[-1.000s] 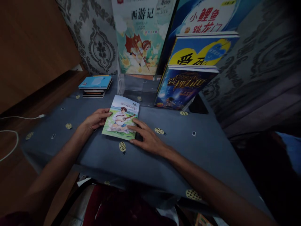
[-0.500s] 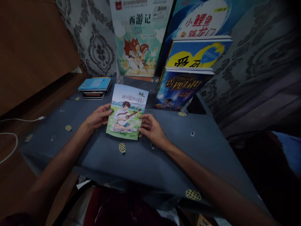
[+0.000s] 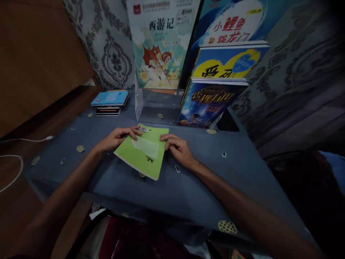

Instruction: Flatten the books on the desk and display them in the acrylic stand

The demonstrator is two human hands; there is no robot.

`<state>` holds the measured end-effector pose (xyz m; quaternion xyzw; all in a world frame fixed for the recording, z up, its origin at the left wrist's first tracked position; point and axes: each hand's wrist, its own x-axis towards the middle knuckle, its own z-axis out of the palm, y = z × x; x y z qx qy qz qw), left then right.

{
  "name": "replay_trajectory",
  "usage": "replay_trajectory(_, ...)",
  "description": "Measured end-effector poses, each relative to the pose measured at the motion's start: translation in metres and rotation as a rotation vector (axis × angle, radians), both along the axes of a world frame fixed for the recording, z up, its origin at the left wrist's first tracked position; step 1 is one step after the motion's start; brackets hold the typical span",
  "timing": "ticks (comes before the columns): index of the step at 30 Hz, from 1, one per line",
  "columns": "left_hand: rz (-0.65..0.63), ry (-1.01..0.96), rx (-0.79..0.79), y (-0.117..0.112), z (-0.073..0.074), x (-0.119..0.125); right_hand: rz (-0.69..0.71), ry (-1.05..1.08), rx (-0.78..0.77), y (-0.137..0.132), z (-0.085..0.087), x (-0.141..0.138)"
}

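A thin book (image 3: 142,151) shows its green back cover, with a white text patch and a barcode near its far edge. It is tilted, its near edge raised off the blue-grey tablecloth (image 3: 215,169). My left hand (image 3: 118,136) grips the book's far left edge, fingers curled over it. My right hand (image 3: 176,145) grips the far right edge, its fingers bent on the cover.
A clear acrylic stand (image 3: 157,104) behind the book holds upright picture books (image 3: 161,46) and a blue fantasy book (image 3: 208,102). A small stack of books (image 3: 110,101) lies at the back left. A white cable (image 3: 16,158) runs over the wooden floor, left.
The book went from lying face up on the cloth, to lifted with its front cover toward me, to turned over with the green back cover up. Both hands moved to its far edge.
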<state>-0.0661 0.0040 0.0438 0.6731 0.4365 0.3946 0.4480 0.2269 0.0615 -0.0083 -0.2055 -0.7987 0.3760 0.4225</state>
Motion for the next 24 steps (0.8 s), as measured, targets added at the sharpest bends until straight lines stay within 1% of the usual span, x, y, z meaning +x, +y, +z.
replay_trajectory(2, 0.001, 0.059, 0.011, -0.003, -0.006, -0.005, 0.006, -0.008, -0.011, 0.007, -0.004, -0.006)
replay_trajectory(5, 0.025, 0.119, 0.066, -0.002, -0.012, -0.014, 0.013, -0.024, -0.004, 0.019, -0.006, -0.019)
replay_trajectory(8, 0.042, 0.175, 0.129, 0.006, -0.019, -0.023, 0.021, -0.05, 0.031, 0.031, -0.006, -0.033)
replay_trajectory(10, 0.045, 0.219, 0.175, 0.013, -0.026, -0.027, 0.008, -0.085, 0.062, 0.037, -0.008, -0.039)
replay_trajectory(14, 0.06, 0.298, 0.223, 0.022, -0.043, -0.033, -0.008, -0.194, 0.121, 0.041, -0.013, -0.04)
replay_trajectory(16, 0.067, 0.333, 0.227, 0.022, -0.047, -0.035, -0.006, -0.241, 0.157, 0.038, -0.012, -0.038)
replay_trajectory(18, 0.037, 0.388, 0.219, 0.021, -0.045, -0.037, -0.023, -0.299, 0.211, 0.034, -0.009, -0.037)
replay_trajectory(20, -0.006, 0.457, 0.198, 0.02, -0.038, -0.038, -0.053, -0.379, 0.283, 0.029, -0.003, -0.043)
replay_trajectory(22, -0.019, 0.539, 0.185, 0.021, -0.03, -0.036, -0.049, -0.465, 0.338, 0.025, 0.002, -0.056)
replay_trajectory(24, 0.014, 0.642, 0.207, 0.025, -0.024, -0.031, -0.008, -0.531, 0.349, 0.022, 0.005, -0.075)
